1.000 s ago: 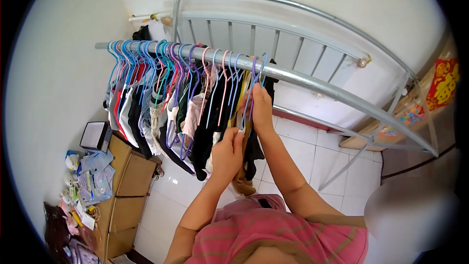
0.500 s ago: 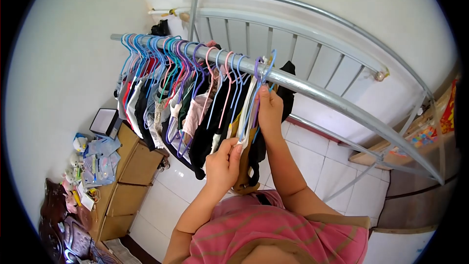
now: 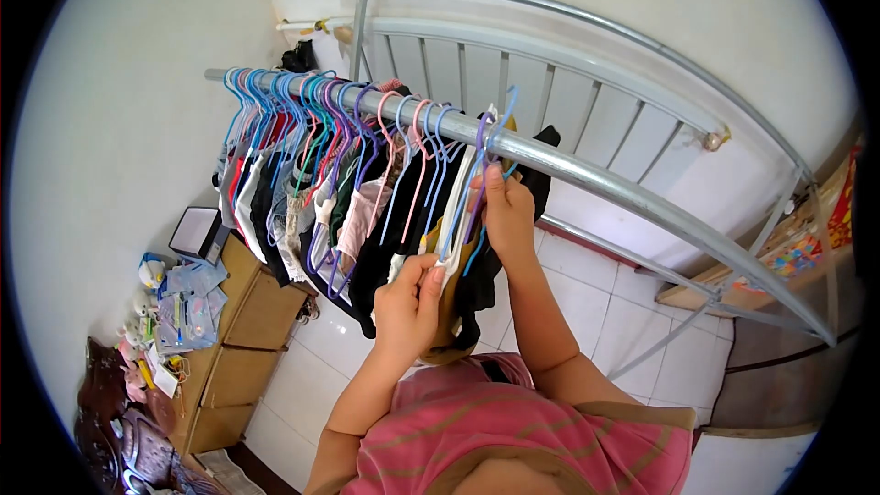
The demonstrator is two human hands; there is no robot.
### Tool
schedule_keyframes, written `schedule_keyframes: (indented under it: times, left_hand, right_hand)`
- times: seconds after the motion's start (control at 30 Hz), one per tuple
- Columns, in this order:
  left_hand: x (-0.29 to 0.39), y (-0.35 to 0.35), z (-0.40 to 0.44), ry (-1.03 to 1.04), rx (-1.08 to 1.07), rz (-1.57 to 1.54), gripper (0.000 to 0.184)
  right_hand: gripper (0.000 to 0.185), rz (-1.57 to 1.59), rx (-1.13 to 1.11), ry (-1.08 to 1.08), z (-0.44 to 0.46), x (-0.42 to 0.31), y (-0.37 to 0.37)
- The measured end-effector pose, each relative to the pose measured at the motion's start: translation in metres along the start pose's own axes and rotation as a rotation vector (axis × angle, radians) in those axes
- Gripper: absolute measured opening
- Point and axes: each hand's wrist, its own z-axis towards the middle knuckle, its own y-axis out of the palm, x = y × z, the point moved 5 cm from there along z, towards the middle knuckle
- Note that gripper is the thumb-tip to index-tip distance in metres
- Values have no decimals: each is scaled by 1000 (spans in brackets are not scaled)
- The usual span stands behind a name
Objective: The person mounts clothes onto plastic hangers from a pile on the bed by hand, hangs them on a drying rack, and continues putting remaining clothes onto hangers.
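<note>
Clothes rail [image 3: 623,189], hangers and garments, with two hands, both closed.
Left hand [image 3: 406,310]: thumb and fingers pinched the lower corner of a blue hanger [image 3: 446,243], beside white cloth [image 3: 464,176]. Right hand [image 3: 507,213], at 1 o'clock from the left: fingers closed on hanger parts just below the rail, near a purple hanger [image 3: 480,131]; exact hold could not be told. Hung garments [image 3: 362,220] ran towards 10 o'clock. Cabinet [image 3: 249,316] stood at 8 o'clock, black-and-white box [image 3: 195,232] on top.
</note>
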Motion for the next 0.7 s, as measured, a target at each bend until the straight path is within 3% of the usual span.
schedule_keyframes:
  times: [0.03, 0.1, 0.23, 0.47, 0.7]
  left_hand:
    - [1, 1, 2, -14, 5, 40, 16]
    - [0, 4, 3, 24, 25, 60, 16]
    - [5, 5, 2, 39, -7, 126, 18]
    - [0, 4, 2, 80, -5, 102, 17]
    - [-18, -1, 4, 8, -58, -171, 19]
  right_hand:
    - [56, 0, -1, -6, 0, 0, 0]
    - [59, -422, 20, -74, 0, -6, -2]
    - [57, -761, 39, -96, -6, -32, -10]
    - [59, -691, 179, -270, -10, -63, -28]
    - [50, -556, -37, -300, -19, -56, -22]
